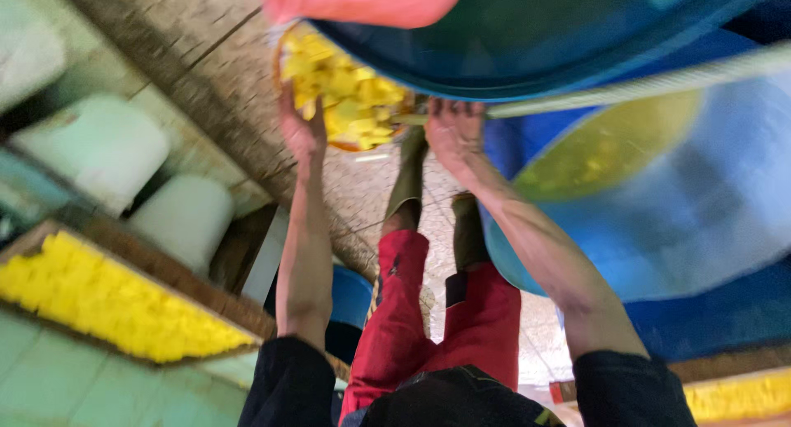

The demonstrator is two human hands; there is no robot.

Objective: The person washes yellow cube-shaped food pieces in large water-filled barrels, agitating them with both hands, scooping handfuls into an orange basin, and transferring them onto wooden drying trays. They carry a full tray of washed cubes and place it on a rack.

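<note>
In the head view, the left hand (301,130) and right hand (453,130) grip opposite rims of a shallow basket (290,48) of yellow pieces (346,93), held far out against a blue drum (527,56). A tray of yellow pieces (107,299) lies near left.

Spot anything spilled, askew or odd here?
No spill shows. Both hands, left hand and right hand, hold a basket of yellow pieces by its rim. The frame is motion-blurred, so small spills cannot be ruled out.
</note>
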